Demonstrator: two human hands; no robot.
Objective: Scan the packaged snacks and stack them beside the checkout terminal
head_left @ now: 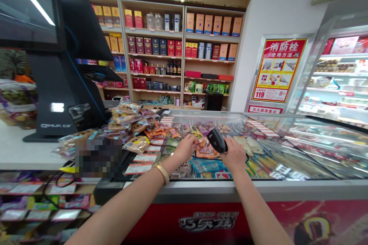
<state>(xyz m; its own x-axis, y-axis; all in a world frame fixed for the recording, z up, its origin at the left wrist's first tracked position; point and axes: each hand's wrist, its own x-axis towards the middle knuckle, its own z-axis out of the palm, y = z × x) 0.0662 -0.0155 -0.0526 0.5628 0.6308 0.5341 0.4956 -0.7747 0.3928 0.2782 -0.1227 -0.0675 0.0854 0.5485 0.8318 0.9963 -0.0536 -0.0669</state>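
My right hand (233, 155) is wrapped round the handle of a black barcode scanner (216, 140), its head tilted up to the left. My left hand (185, 149), with a gold bracelet on the wrist, pinches the left edge of an orange snack packet (205, 148). Both hands are over the glass top of a freezer chest (201, 185). Left of them, several orange packets (157, 130) lie beside a heap of clear-wrapped brown snacks (138, 144). Frozen treats in bright wrappers show through the glass.
A dark cash register screen (31, 19) on its stand rises from a white counter (23, 155) at the left. A black cable (47, 189) hangs by the snack racks below. Boxed-goods shelves (155, 34) line the back wall. A lit refrigerated case (339, 72) stands at the right.
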